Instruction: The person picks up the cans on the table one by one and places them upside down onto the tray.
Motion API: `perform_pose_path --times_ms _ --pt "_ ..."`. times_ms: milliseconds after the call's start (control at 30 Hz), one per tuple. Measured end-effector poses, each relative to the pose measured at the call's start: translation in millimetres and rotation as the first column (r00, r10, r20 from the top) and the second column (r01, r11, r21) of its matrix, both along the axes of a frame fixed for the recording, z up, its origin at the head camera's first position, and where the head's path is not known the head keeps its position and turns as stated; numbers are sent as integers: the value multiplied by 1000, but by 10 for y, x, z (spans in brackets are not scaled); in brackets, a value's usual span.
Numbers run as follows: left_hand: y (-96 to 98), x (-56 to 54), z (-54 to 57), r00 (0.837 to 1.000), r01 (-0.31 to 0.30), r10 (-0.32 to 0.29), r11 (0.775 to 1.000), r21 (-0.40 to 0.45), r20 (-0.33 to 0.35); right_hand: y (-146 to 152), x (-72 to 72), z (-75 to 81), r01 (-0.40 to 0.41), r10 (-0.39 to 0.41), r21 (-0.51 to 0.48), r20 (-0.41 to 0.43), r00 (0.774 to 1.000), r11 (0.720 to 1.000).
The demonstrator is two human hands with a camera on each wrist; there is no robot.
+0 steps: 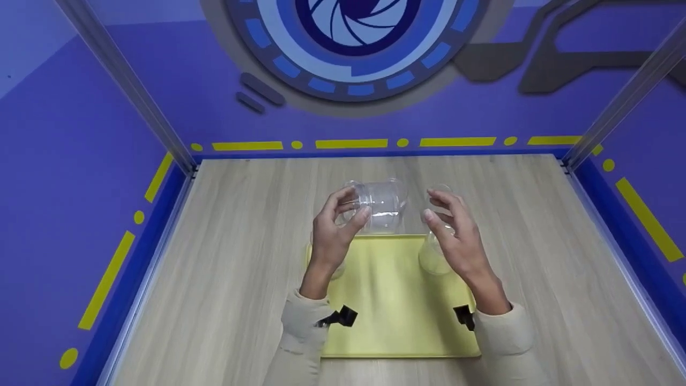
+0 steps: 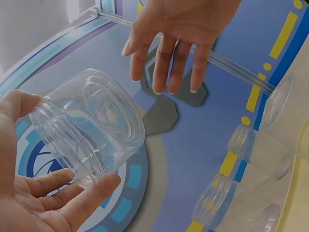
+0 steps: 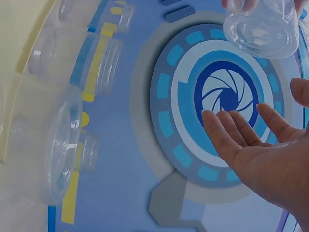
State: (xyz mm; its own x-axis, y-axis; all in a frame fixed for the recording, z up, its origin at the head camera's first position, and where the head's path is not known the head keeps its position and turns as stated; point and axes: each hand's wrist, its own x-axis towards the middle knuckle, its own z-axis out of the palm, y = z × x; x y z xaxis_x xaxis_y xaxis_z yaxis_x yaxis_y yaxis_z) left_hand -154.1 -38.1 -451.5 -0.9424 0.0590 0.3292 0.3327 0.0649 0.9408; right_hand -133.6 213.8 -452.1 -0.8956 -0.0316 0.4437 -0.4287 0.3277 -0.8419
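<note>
A clear plastic jar (image 1: pixel 383 206) lies tilted on its side in the air above the back edge of a yellow tray (image 1: pixel 396 332). My left hand (image 1: pixel 331 236) grips it around its threaded mouth; in the left wrist view the jar's round base (image 2: pixel 113 113) faces away from the palm. To the right, apart from that jar, my right hand (image 1: pixel 462 241) hovers with relaxed fingers and nothing between them. Beneath the right hand, another clear jar (image 1: pixel 433 260) stands on the tray, partly hidden by the hand.
More clear jars appear at the tray's side in the wrist views, among them a small one (image 2: pixel 258 152) and a wide one (image 3: pixel 41 140). The pale wooden table (image 1: pixel 230 268) surrounds the tray. Blue printed walls (image 1: pixel 214 107) enclose the back and sides.
</note>
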Motion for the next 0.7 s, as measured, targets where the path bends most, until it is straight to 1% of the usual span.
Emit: perform_pose_path --times_ms 167,267,500,700 --pt "21 -5 -5 1000 1 -1 1000 19 11 -53 8 38 -34 35 -29 10 999 999" --pt "30 -1 -8 1000 3 -3 1000 23 16 -89 20 59 -76 77 -61 19 997 995" --pt "39 28 -18 999 8 -9 1000 19 42 -171 52 94 -169 181 -161 62 982 972" --pt "49 33 -16 999 10 -11 1000 24 45 -230 63 115 -209 224 -180 72 972 961"
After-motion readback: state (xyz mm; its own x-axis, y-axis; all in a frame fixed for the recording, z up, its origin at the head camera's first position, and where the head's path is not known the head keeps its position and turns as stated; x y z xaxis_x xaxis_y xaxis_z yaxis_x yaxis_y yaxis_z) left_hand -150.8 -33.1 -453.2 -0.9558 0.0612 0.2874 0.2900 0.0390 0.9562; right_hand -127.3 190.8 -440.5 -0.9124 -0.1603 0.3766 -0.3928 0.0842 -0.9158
